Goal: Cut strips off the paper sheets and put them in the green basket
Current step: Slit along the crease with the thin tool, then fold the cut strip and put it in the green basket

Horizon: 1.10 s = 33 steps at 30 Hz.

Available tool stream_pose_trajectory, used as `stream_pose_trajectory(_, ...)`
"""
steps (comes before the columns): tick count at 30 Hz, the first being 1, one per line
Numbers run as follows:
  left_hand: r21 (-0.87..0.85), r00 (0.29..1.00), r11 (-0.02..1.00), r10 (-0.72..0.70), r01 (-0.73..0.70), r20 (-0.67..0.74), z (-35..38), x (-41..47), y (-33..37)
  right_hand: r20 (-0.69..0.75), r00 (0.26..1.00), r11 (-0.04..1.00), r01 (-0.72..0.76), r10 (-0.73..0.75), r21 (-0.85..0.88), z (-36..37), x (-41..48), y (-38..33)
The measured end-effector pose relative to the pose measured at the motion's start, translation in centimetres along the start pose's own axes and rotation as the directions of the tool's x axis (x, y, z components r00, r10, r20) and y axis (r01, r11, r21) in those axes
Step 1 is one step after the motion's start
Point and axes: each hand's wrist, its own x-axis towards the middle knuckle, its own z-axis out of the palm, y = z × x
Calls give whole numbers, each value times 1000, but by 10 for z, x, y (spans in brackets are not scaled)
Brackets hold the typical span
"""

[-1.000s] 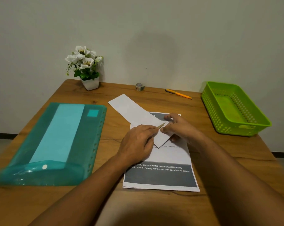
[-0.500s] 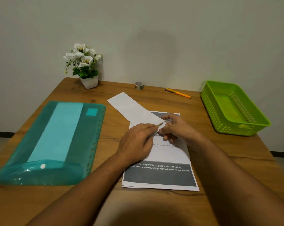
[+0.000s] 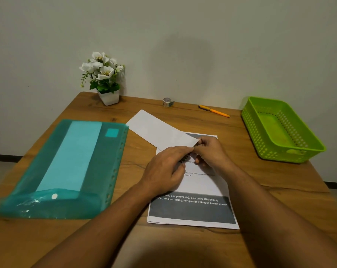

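Entry: narrow white paper sheet (image 3: 158, 130), held at its near end above the stack of printed sheets (image 3: 192, 209), table centre
We log the right hand (image 3: 212, 151) pinching the sheet's near corner with curled fingers. The left hand (image 3: 167, 167) meets it from 9 o'clock, fingers bent over a small dark ridged object (image 3: 184, 158); whether it grips that we cannot tell. The sheet's long axis runs from the grip out to 10 o'clock. The green basket (image 3: 254, 122) stands well apart at 2 o'clock, nearer the right hand, which we judge the likelier carrier of a cut strip
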Motion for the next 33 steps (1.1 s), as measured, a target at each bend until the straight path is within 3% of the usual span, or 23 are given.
stream_pose_trajectory(5, -115, 993, 990, -95, 87, -67, -4, 1, -2, -99, 987, 991, 125, -129, -44, -12, -7, -21)
stream_pose_trajectory(9, -77, 989, 994, -85, 76, -125, -21, 15, 2, -153, 951, 960, 278, -269, 37, -24, -9, -47)
stream_pose_trajectory(14, 46, 944, 999, 22, -7, -331, -68, 70, 26, -200, 850, 866, 500, -488, 12, -41, -21, -99)
stream_pose_trajectory(20, -6, 914, 997, 72, -81, -399, -119, 119, 59, -162, 713, 721, 692, -683, 7, -60, -46, -160)
stream_pose_trajectory(23, -157, 889, 983, 9, -91, -457, -132, 130, 72, -247, 663, 662, 743, -707, 99, -72, -56, -182)
stream_pose_trajectory(27, -317, 866, 945, -87, -86, -493, -139, 135, 81, -308, 682, 664, 726, -664, 176, -88, -56, -186)
stream_pose_trajectory(33, -365, 864, 927, -111, -89, -491, -136, 129, 84, -305, 684, 669, 724, -663, 168, -88, -54, -168)
